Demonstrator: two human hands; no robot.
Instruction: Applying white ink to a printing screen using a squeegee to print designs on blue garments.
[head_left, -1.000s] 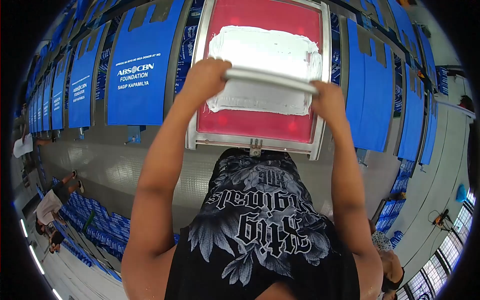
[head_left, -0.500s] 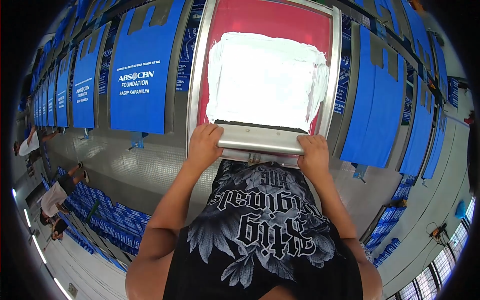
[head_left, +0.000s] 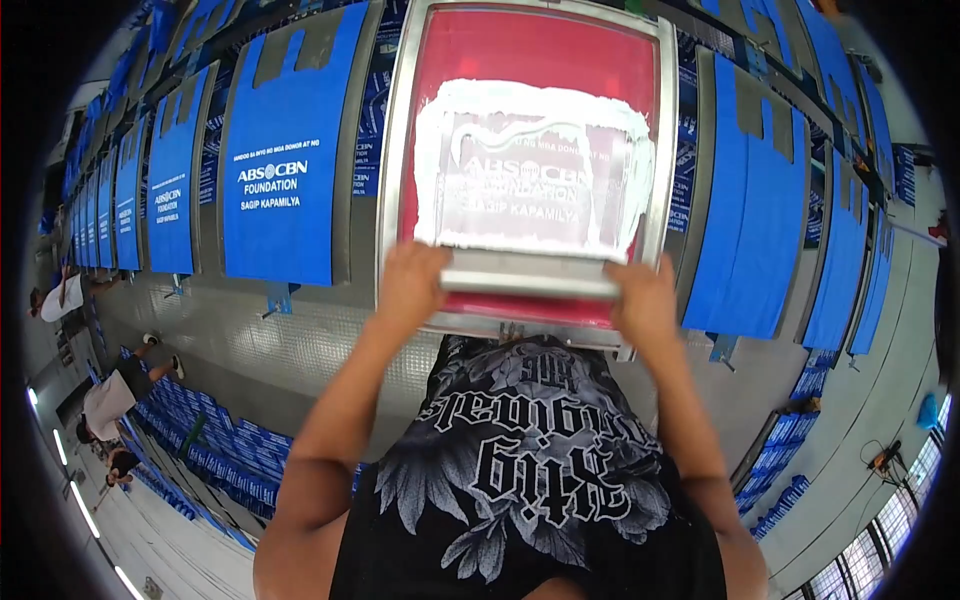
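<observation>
My left hand (head_left: 418, 282) and my right hand (head_left: 642, 298), both blurred, grip the ends of a long silver squeegee (head_left: 528, 272) across the lower part of a printing screen. The screen has a silver metal frame (head_left: 666, 150) and a red surface (head_left: 535, 50). White ink (head_left: 630, 140) forms a thick ragged border on it, with a thinned middle where pale lettering shows through. The screen's near edge is just in front of my dark patterned top.
Rows of blue printed panels on grey boards (head_left: 270, 220) flank the screen at left (head_left: 172, 240) and right (head_left: 740, 260). Blue stacks (head_left: 220, 450) lie lower left; several people (head_left: 110, 400) are at the far left. A cable (head_left: 880, 460) is on the right floor.
Since a second ago my hands have drawn the squeegee from mid-screen down toward me. Since half a second ago the white middle has thinned, revealing lettering, and the squeegee sits slightly farther from me.
</observation>
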